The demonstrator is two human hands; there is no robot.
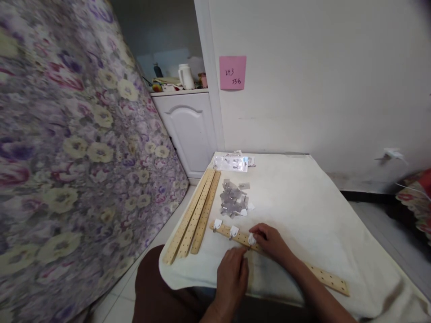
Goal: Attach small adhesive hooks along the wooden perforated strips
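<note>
"Wooden strip (pixel 323 276), the one with the holes: where is it lying?"

"It is lying slantwise across the near part of the white cloth (pixel 303 193), right in front of me. Two white hooks (pixel 217 224) are sitting at its far end. My right hand (pixel 271 242) is pinching a third hook (pixel 252 239) against it, thumb and fingers closed on it. My left hand (pixel 232 276) is resting just beside, fingers bent, tips at the strip. Whether they are gripping anything I cannot tell."

"Anything bagged or written?"

"Small clear bags (pixel 233 199) are lying in a heap just beyond. A flat packet (pixel 235 163) is sitting at the far edge, its print too small to read. Three more strips (pixel 195 215) are lying side by side on the left. A pink note (pixel 232 72) is hanging on the white wall (pixel 319 67), reading '243' above marks I cannot make out. A flowered mattress (pixel 67 157) is leaning on the left, and a white jug (pixel 186 76) is standing on a cupboard (pixel 188 130)."
</note>
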